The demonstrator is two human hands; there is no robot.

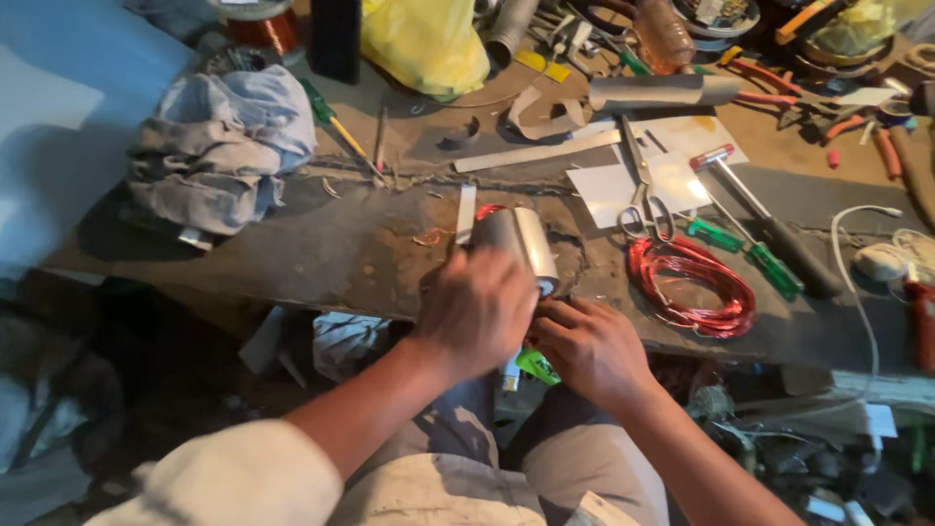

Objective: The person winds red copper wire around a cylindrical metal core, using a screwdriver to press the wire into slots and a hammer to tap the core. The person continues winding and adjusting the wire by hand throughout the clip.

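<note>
My left hand (475, 310) wraps around the near end of a grey-and-white rolled sheet tube (521, 242) that points away from me over the workbench edge. My right hand (587, 348) sits just right of it, fingers pinching at the tube's lower end, where something small and green (537, 367) shows beneath. A bit of red wire (487, 210) peeks out behind the tube. Both hands are over my lap, at the front edge of the bench (321, 258).
A coil of red copper wire (693, 284), scissors (643, 200), green-handled screwdrivers (745, 248), a hammer (765, 224) and white sheets (643, 170) lie to the right. A crumpled grey cloth (219, 146) sits at left, a yellow bag (424, 44) at the back, a white cable (862, 292) far right.
</note>
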